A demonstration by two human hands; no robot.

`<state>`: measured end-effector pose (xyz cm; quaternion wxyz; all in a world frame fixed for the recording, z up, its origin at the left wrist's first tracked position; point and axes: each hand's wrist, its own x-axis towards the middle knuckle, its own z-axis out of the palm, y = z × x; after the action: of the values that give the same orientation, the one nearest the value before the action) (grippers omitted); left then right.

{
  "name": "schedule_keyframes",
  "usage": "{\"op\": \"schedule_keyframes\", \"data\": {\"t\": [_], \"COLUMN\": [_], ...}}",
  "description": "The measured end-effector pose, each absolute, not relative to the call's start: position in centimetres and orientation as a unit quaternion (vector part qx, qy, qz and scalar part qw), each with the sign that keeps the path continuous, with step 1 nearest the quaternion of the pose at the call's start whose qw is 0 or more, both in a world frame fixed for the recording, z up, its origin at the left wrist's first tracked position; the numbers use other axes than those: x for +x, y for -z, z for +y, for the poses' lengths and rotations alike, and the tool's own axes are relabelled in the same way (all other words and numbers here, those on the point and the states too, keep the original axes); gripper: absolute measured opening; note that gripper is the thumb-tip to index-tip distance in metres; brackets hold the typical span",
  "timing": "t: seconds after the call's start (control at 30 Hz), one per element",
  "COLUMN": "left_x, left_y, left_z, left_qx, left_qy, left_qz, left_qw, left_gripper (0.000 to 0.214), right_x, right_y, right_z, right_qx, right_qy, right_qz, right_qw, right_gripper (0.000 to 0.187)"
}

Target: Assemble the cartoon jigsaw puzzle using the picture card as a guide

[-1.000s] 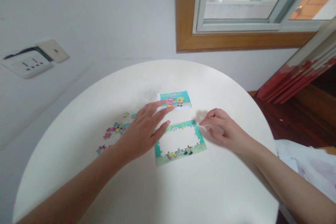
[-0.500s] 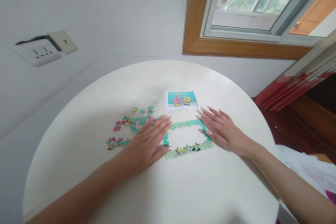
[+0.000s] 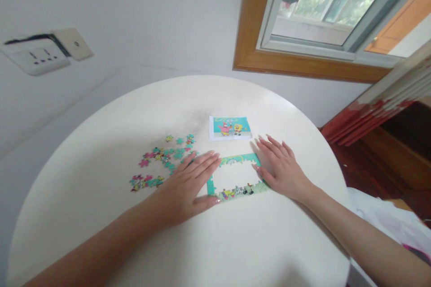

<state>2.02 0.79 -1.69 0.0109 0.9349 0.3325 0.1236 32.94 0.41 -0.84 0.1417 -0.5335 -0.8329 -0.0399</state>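
Note:
A jigsaw puzzle border (image 3: 240, 189) lies flat on the white round table (image 3: 235, 242), joined into a rectangular frame around a bare middle. My left hand (image 3: 191, 181) rests along its left side, fingers stretched out and thumb at the lower left corner. Along the right side lies my right hand (image 3: 281, 166), fingers spread, its thumb over the frame's right edge. Loose puzzle pieces (image 3: 158, 157) in pink, teal and yellow are scattered left of my left hand, some partly behind it. Beyond the frame sits a reference picture card (image 3: 230, 128) with a pink and a yellow cartoon figure.
A wall with a power socket (image 3: 37, 56) is at the left, behind the table. A wood-framed window (image 3: 252, 22) is at the upper right, with a red and cream curtain (image 3: 357, 116) beside it. A white plastic bag (image 3: 380, 219) lies right of the table.
The camera view has shifted slightly. My right hand has moved a little inward, its thumb further over the frame's right edge. My left hand stays at the left side.

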Motion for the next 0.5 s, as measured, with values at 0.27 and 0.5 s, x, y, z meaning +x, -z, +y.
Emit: {"op": "schedule_keyframes", "data": {"t": [0.27,0.5], "left_x": [2.0,1.9], "left_y": [1.5,1.5], "left_z": [0.7,0.9], "left_qx": [0.936,0.938], "left_qy": [-0.115,-0.107], "left_qz": [0.331,0.328], "left_qw": [0.001,-0.003], "left_gripper": [0.079,0.08], "right_x": [33.6,37.5], "right_y": [0.5,-0.8], "right_z": [0.5,1.2], "right_qx": [-0.53,-0.414], "right_qy": [-0.03,-0.12], "right_qz": [-0.817,-0.891], "right_qw": [0.225,0.143], "right_gripper": [0.043,0.064]}}
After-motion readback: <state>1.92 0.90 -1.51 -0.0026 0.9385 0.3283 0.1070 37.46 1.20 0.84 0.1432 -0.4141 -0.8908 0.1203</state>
